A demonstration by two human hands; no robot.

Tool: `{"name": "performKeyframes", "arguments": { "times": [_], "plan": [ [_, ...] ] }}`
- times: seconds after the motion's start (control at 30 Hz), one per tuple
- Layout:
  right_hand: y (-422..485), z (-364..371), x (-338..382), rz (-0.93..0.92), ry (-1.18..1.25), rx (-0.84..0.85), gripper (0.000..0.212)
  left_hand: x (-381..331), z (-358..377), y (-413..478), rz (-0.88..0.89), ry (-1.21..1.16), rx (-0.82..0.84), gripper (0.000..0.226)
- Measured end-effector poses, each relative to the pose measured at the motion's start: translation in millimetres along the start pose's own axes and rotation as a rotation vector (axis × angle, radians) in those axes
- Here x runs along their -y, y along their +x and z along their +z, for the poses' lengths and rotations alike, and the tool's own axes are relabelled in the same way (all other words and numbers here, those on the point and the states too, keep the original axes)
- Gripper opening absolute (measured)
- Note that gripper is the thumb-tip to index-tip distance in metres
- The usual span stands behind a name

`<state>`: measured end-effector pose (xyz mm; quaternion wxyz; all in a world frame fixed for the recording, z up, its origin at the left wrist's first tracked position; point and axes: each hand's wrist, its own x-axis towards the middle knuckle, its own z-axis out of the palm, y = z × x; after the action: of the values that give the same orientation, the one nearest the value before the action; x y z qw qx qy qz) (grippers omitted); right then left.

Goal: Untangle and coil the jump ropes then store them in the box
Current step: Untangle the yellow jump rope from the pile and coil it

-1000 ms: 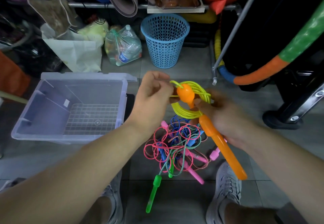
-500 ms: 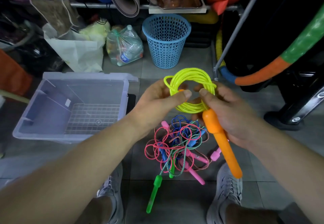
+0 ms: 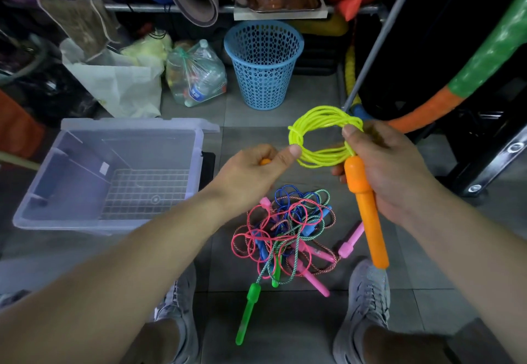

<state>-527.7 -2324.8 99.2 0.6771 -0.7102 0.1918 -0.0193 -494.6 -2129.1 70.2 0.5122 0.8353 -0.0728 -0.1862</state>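
As the left hand (image 3: 253, 172) has drawn off toward nine o'clock, seemingly gripping the second handle (image 3: 265, 161), the right hand (image 3: 399, 170) holds the yellow coil (image 3: 296, 137), twelve o'clock of the tangle (image 3: 285, 229), nearly ready for the box (image 3: 128, 124).

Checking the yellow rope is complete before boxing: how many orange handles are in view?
2. One orange handle juts down from the right hand, which grips it; the other orange handle peeks out of the left hand. The floor tangle could hide more.
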Motion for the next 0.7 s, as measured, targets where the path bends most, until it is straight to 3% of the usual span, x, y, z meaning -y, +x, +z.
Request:
{"name": "performKeyframes", "arguments": {
  "times": [0.1, 0.23, 0.4, 0.57, 0.7],
  "plan": [
    [1, 0, -8, -0.028, -0.143, 0.040, 0.021, 3, 11, 1, -0.160, -0.004, -0.027, 0.074],
    [1, -3, -14, 0.034, -0.150, 0.082, 0.024, -5, 29, -2, -0.331, -0.392, 0.074, 0.040],
    [11, -16, -25, 0.091, -0.215, -0.026, 0.032, -19, 51, 4, -0.358, -0.571, 0.075, 0.032],
    [20, -31, -43, 0.122, -0.159, -0.017, 0.018, -17, 82, 15, -0.400, -0.605, 0.075, 0.031],
    [39, -42, -62, 0.117, -0.353, -0.078, 0.015, -8, 114, 41, -0.441, -0.607, 0.001, 0.031]
  ]
}}
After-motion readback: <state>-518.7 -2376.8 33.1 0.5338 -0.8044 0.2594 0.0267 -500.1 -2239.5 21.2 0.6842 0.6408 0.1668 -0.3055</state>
